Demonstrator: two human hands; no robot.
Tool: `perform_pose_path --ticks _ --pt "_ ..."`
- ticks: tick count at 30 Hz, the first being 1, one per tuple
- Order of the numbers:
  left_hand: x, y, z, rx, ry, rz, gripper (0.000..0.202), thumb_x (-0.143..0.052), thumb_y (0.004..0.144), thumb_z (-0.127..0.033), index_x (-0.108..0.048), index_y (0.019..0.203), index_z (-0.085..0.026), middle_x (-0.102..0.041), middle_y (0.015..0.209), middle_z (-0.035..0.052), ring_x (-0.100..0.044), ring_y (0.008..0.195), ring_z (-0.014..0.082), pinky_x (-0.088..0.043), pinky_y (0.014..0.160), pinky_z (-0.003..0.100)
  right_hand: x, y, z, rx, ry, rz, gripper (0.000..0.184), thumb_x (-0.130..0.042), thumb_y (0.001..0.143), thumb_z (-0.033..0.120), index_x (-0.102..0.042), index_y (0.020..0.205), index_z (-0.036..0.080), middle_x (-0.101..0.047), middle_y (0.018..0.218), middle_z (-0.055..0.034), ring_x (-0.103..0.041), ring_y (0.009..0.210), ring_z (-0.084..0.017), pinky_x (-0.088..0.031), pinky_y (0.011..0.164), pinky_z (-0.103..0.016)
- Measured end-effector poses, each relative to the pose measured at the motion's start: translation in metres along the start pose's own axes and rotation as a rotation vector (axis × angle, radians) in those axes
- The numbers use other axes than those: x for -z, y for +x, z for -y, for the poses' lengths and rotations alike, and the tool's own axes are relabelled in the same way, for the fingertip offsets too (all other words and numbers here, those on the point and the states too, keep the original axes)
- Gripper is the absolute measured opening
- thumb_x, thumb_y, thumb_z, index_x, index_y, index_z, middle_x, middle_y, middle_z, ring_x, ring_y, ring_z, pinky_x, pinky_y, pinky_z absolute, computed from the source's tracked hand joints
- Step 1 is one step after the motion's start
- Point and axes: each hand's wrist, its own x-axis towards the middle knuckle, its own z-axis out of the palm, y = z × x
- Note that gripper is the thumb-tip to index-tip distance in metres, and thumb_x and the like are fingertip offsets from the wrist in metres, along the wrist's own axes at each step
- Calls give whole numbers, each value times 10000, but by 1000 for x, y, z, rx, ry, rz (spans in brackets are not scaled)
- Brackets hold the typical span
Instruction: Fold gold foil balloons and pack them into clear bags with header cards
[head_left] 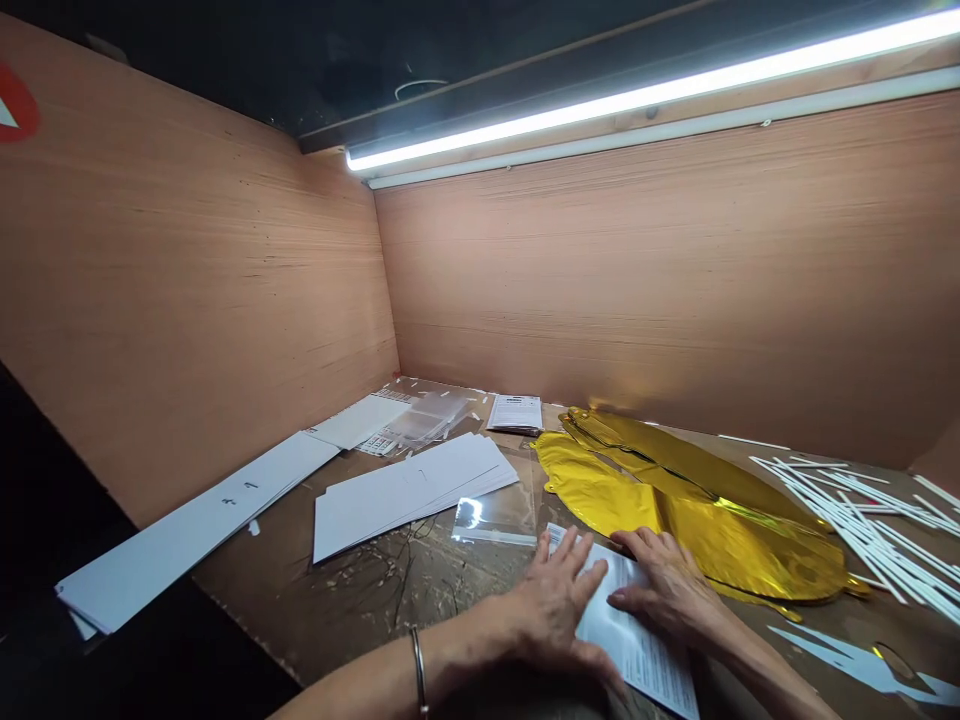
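A printed white paper sheet [630,630] lies on the table under both hands, its far end reaching toward the gold foil. My left hand [559,600] rests flat on its left edge with the fingers spread, and a metal bangle [418,672] circles that wrist. My right hand [664,585] lies on the sheet's far right part, its fingers against the edge of crumpled gold foil balloons [675,500]. Neither hand visibly grips the sheet. A clear plastic bag [495,520] lies just beyond my left hand.
Stacked white card sheets [409,495] and a long white card stack [187,530] lie to the left on the scarred brown table [360,590]. White sticks [862,520] are heaped at right. A booklet [514,412] sits by the wooden back wall [637,300], under a bright light strip [645,95].
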Motion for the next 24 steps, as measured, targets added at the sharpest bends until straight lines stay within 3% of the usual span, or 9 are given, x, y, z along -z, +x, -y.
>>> perform_pose_path --ticks 2,5,12,14,17,21,24 --pt "1 -8 1 -58 46 93 909 -415 673 -675 -207 1325 -76 -151 1389 204 -31 1282 321 -24 1007 523 4 5 0 -3 -27 21 409 -606 603 377 -552 991 261 -558 952 -35 -456 913 -245 -306 750 -351" --pt "0 -13 -1 -68 85 120 925 -345 691 -690 -155 1337 -56 -99 1396 204 54 1279 301 16 1010 514 7 15 2 -70 -53 97 349 -633 540 345 -576 865 232 -586 857 -34 -484 859 -242 -305 697 -327" --pt "-8 -11 0 -73 63 83 898 -348 703 -676 -138 1346 -85 -81 1404 174 51 1280 286 8 1018 501 7 37 10 -201 -47 184 173 -643 473 282 -535 561 181 -551 596 -20 -536 648 -195 -276 483 -242" --pt "-4 -11 8 -29 53 35 901 -389 690 -671 -138 1348 -109 -72 1406 166 34 1283 284 -15 1019 500 12 35 12 -199 -21 198 163 -647 465 264 -518 518 180 -535 540 -4 -532 595 -175 -261 443 -228" --pt "16 -16 34 175 101 -30 970 -433 641 -693 -133 1347 -99 -28 1404 180 34 1280 306 -36 1008 523 21 26 12 -193 41 226 138 -645 483 246 -550 560 182 -576 560 5 -541 545 -148 -280 404 -207" --pt "37 -42 64 370 181 44 938 -370 663 -706 -184 1335 -78 -84 1396 199 39 1273 327 -2 992 546 27 11 0 -257 408 263 164 -623 567 296 -574 671 179 -654 677 -21 -608 627 -169 -389 447 -193" --pt "24 -65 55 314 168 134 915 -332 684 -702 -119 1350 -112 -41 1402 177 56 1270 321 -7 995 546 26 0 -6 -342 783 289 237 -612 604 357 -560 741 170 -673 725 -54 -637 675 -206 -468 523 -230"
